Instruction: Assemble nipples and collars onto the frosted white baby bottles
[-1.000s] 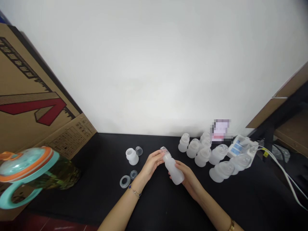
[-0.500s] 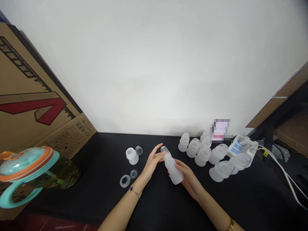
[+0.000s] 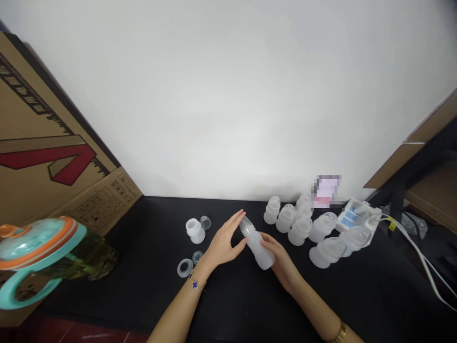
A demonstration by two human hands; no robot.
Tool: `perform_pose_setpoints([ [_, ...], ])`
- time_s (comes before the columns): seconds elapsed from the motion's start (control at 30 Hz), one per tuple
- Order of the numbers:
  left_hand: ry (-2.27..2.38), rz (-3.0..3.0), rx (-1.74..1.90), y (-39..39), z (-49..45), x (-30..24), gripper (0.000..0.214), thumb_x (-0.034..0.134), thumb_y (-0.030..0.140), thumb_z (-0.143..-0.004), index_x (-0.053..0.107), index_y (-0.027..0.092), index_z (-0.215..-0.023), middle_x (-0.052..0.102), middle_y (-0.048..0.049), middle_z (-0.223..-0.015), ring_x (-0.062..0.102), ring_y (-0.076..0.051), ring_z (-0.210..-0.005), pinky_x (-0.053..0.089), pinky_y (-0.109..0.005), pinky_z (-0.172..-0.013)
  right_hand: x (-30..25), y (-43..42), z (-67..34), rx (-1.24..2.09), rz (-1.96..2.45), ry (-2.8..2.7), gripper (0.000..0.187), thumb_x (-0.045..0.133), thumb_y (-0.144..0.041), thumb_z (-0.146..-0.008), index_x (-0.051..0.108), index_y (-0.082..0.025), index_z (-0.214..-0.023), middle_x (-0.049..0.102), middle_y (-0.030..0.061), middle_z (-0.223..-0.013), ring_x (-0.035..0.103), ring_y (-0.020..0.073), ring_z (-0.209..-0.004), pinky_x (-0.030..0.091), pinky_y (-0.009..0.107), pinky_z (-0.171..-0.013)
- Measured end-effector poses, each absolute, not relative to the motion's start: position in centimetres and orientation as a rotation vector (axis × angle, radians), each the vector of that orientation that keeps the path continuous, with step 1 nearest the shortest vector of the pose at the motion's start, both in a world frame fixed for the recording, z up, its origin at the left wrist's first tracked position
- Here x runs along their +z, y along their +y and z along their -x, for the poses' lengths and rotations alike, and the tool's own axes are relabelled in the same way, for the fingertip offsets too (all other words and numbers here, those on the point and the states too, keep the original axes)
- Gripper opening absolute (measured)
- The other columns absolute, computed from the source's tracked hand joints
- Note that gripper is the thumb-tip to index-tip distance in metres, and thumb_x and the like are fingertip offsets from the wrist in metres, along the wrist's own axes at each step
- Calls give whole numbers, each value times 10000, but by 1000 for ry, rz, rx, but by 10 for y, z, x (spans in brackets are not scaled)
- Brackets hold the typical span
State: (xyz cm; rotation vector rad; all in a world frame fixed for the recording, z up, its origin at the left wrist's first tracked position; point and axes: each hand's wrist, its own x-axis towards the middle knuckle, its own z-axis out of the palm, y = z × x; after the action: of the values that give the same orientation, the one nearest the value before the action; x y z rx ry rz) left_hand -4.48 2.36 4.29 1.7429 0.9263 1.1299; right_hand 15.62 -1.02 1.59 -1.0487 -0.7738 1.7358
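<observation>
My right hand [image 3: 280, 259] is wrapped round the body of a frosted baby bottle [image 3: 261, 250], tilted with its clear cap toward the upper left. Beside that cap is my left hand [image 3: 225, 242], fingers stretched out and thumb apart; the fingertips are close to the cap, and I cannot tell whether they touch it. Left of my left hand stands an uncapped bottle [image 3: 195, 232] with a clear cap [image 3: 205, 222] behind it. A ring collar [image 3: 184, 268] and a small clear nipple [image 3: 197, 257] lie nearer to me, by my left wrist.
Several capped bottles [image 3: 300, 231] stand to the right, near a white power strip [image 3: 352, 219] with white cables [image 3: 410, 238]. A teal-lidded jug [image 3: 71, 257] and a large cardboard box [image 3: 46, 143] are at the left. A white wall [image 3: 228, 105] rises behind the black table [image 3: 228, 305].
My left hand has straightened its fingers and its thumb has come away from the bottle's neck. The bottle has shifted slightly to the right in my right hand.
</observation>
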Motion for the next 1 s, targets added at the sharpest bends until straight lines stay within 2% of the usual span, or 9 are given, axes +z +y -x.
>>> perform_pose_setpoints([
  [0.1,918,-1749,1130,23,45,46,634,714,185,-787,537,259,-1391,435,-54,-1508,337,-290,-1417,181,-421,-1207,15,-10,-156,1702,1075,-788,408,725,-462,-778,704,-257,-1130,687,37,-1100,591,262,-1003,448,326,-778],
  [0.23,920,-1715,1127,24,45,44,620,719,171,-772,564,253,-1367,460,-58,-1489,360,-294,-1404,184,-413,-1212,13,-8,-156,1673,1107,-808,406,734,-458,-765,711,-249,-1112,692,38,-1088,591,266,-994,437,321,-769],
  [0.37,961,-1851,1119,26,46,38,602,685,175,-800,546,250,-1382,469,-67,-1481,399,-294,-1383,243,-418,-1199,14,-8,-156,1658,1121,-810,396,745,-437,-753,710,-250,-1100,695,31,-1069,597,258,-978,435,303,-753],
  [0.5,1086,-2237,1016,29,48,27,655,594,186,-841,410,239,-1467,430,-75,-1508,420,-279,-1371,345,-471,-1153,18,-9,-155,1661,1142,-816,418,754,-453,-736,708,-246,-1096,697,29,-1052,608,242,-942,435,284,-721],
  [0.6,1161,-2433,971,31,48,20,675,563,180,-842,360,220,-1485,438,-95,-1496,444,-261,-1352,400,-453,-1123,19,-10,-155,1660,1140,-827,410,747,-456,-741,710,-247,-1092,699,27,-1038,612,235,-923,437,282,-709],
  [0.77,1156,-2440,1032,30,45,17,684,572,155,-802,391,221,-1458,482,-95,-1456,474,-255,-1325,425,-445,-1108,17,-10,-155,1661,1103,-844,394,727,-456,-773,708,-254,-1110,705,29,-1088,621,247,-957,453,302,-757],
  [1.0,977,-2202,1105,27,43,24,665,599,122,-758,474,224,-1402,540,-94,-1390,547,-258,-1232,497,-413,-1016,16,-5,-159,1700,1053,-845,394,695,-490,-811,705,-227,-1105,728,53,-995,645,233,-896,473,321,-762],
])
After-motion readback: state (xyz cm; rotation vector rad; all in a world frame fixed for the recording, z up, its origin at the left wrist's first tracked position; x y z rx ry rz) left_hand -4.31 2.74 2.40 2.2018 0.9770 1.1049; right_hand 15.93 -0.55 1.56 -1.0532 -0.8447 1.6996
